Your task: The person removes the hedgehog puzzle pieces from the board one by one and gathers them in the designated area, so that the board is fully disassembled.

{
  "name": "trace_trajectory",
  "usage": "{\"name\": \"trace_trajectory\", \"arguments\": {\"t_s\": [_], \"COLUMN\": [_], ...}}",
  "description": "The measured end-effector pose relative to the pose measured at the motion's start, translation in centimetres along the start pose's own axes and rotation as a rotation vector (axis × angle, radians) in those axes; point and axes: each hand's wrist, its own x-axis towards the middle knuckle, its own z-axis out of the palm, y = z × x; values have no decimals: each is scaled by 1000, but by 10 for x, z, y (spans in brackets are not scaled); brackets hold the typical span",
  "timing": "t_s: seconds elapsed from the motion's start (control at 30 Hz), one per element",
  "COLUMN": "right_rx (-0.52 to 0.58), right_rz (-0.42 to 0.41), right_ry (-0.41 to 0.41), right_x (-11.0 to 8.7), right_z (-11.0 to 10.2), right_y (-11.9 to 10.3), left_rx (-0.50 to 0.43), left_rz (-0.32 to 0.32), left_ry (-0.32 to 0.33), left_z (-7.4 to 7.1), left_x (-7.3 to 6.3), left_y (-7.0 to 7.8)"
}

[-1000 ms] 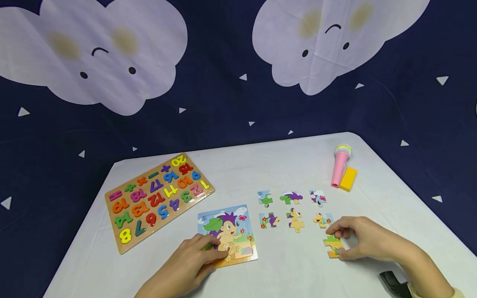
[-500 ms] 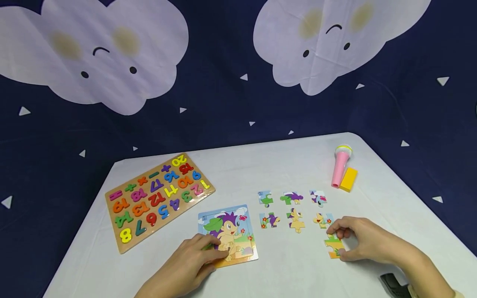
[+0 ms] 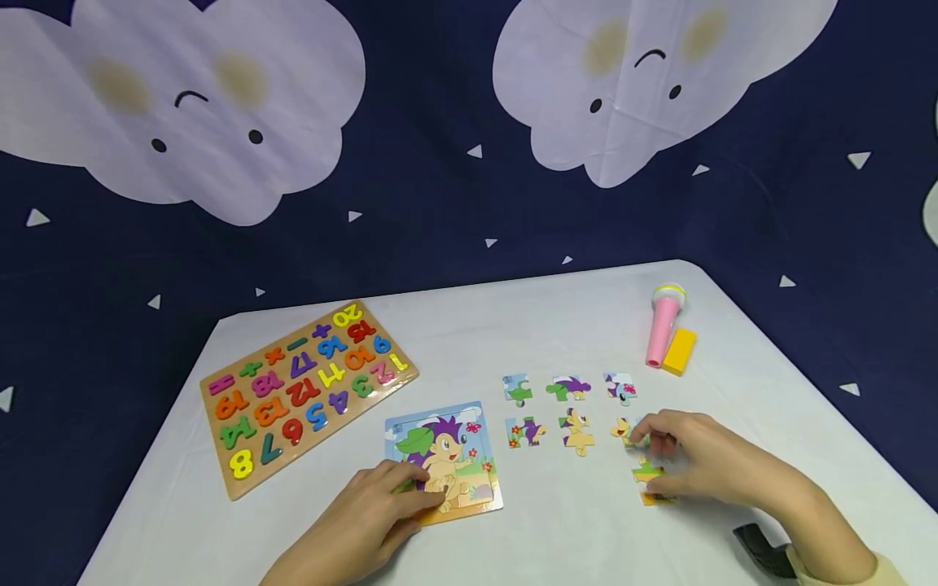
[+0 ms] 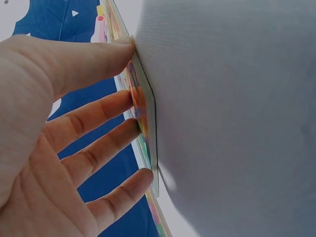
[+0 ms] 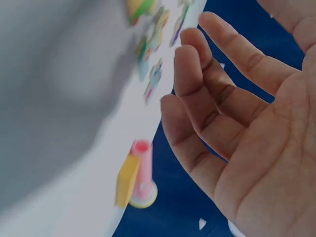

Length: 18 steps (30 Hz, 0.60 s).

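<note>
My left hand [image 3: 374,509] rests with its fingertips on the square hedgehog puzzle board [image 3: 479,476]. In the left wrist view the fingers of that hand lie spread and fairly straight against the board's face [image 4: 142,106]. My right hand [image 3: 711,460] hovers over a green and orange puzzle piece [image 3: 646,472], its fingers loosely bent and nothing between them in the right wrist view. The fingers partly hide a piece with a yellow face and flowers [image 3: 621,429]. Left of it lie a tan body piece [image 3: 579,431] and a purple piece with a flower [image 3: 526,432].
Behind these, a row holds a blue and green piece [image 3: 517,388], a purple and green piece [image 3: 568,388] and a pink-flower piece [image 3: 620,387]. A wooden number board [image 3: 308,391] lies at left. A pink toy microphone [image 3: 663,325] and yellow block [image 3: 679,352] lie back right.
My right hand has let go of the green and orange puzzle piece and risen slightly, its fingers shifting left toward the yellow-face piece. The left hand stays on the board.
</note>
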Motion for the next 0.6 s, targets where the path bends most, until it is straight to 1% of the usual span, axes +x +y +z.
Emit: {"name": "trace_trajectory", "arguments": {"t_s": [0.07,0.27,0.43,0.6], "right_rx": [5,40,4,0], "right_rz": [-30,-88,-119,-167], "right_ry": [11,1,-3,-23], "right_x": [6,27,46,62], "right_z": [-1,5,13,23], "right_y": [-7,-30,-51,-73], "left_rx": [-8,-37,-24,-13], "left_rz": [-5,-19,-26,-79], "left_ry": [-4,-23,-18,-45], "left_z": [-1,-3,-4,-6], "left_x": [0,0,0,-3], "left_y": [0,0,-1,-3]}}
